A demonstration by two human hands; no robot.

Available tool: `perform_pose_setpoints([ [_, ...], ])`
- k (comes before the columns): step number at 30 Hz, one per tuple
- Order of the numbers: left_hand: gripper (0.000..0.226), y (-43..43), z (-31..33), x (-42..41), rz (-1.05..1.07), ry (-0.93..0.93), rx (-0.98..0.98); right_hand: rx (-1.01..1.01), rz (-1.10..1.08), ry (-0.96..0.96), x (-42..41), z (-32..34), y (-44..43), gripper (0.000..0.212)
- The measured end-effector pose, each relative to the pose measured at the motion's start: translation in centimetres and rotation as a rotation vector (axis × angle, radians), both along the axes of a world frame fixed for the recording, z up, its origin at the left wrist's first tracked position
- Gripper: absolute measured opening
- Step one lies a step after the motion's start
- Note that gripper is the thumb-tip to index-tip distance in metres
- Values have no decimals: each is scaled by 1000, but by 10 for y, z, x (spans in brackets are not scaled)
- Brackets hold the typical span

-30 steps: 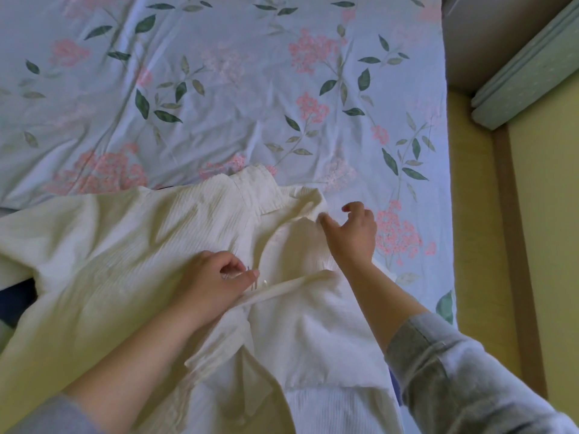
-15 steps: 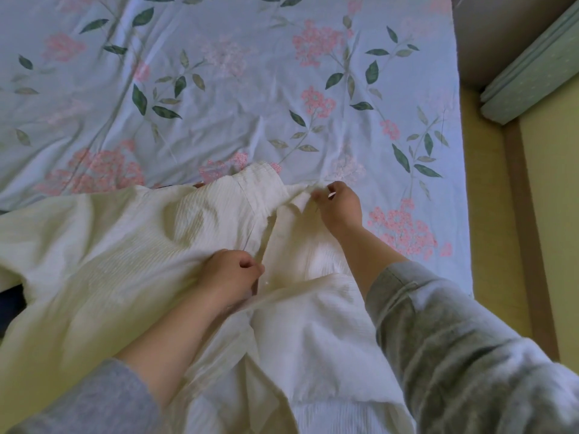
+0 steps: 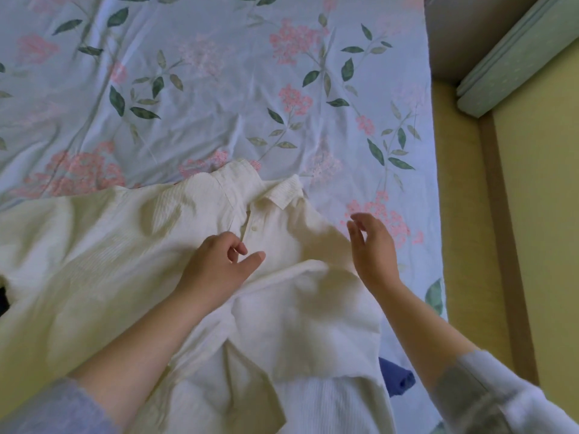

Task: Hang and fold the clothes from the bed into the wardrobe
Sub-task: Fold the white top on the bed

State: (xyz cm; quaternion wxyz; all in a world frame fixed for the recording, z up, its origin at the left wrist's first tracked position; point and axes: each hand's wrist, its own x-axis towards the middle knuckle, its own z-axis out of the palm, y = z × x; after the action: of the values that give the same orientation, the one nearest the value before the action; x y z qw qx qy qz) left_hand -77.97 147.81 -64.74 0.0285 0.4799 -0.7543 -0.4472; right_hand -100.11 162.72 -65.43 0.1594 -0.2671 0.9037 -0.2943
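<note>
A cream-white collared shirt [image 3: 131, 264] lies front up on the bed, its collar [image 3: 282, 192] pointing away from me and one button showing below it. My left hand [image 3: 219, 264] rests on the shirt's front just beside the button strip. Its fingers are loosely curled, the thumb is stretched out, and nothing is pinched between them. My right hand [image 3: 372, 249] hovers with relaxed fingers over the shirt's right shoulder edge, holding nothing. The wardrobe is out of view.
The bed carries a pale blue floral sheet [image 3: 219, 89]. A blue garment [image 3: 398, 377] peeks out under the shirt's right side, and something dark [image 3: 3, 296] sits at the left edge. Yellow-green floor [image 3: 532, 245] runs along the right; a folded green mat [image 3: 517, 54] lies at the top right.
My right hand has let go of the collar and drawn back to the right. My left hand has loosened its pinch on the shirt front. The collar now lies flat.
</note>
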Motion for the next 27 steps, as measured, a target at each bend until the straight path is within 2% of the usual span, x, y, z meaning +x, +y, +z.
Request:
perform_pose_setpoints([
  [3, 40, 17, 15, -11, -207, -54, -41, 68, 39, -38, -4, -1, 50, 30],
  [7, 60, 32, 22, -38, -358, -282, 44, 185, 194, -162, -7, -9, 89, 34],
  [9, 62, 37, 19, -47, -353, -342, 105, 254, 279, -153, -10, -14, 96, 37],
  [13, 56, 43, 7, -56, -415, -413, 91, 353, 387, -104, -21, -18, 92, 50],
  [15, 52, 43, 3, -58, -424, -382, 97, 377, 424, -94, -30, -20, 87, 42],
  [18, 42, 44, 0, -60, -388, -234, 80, 428, 389, 14, -47, -21, 80, 21],
  [22, 27, 38, 2, -64, -395, -146, -32, 463, 242, 150, -70, -17, 88, 17],
  [24, 34, 32, -1, -63, -414, -199, -106, 477, 220, 109, -72, -16, 92, 18],
  [27, 36, 29, -7, -57, -479, -409, -103, 415, 195, -72, -63, -17, 94, 27],
])
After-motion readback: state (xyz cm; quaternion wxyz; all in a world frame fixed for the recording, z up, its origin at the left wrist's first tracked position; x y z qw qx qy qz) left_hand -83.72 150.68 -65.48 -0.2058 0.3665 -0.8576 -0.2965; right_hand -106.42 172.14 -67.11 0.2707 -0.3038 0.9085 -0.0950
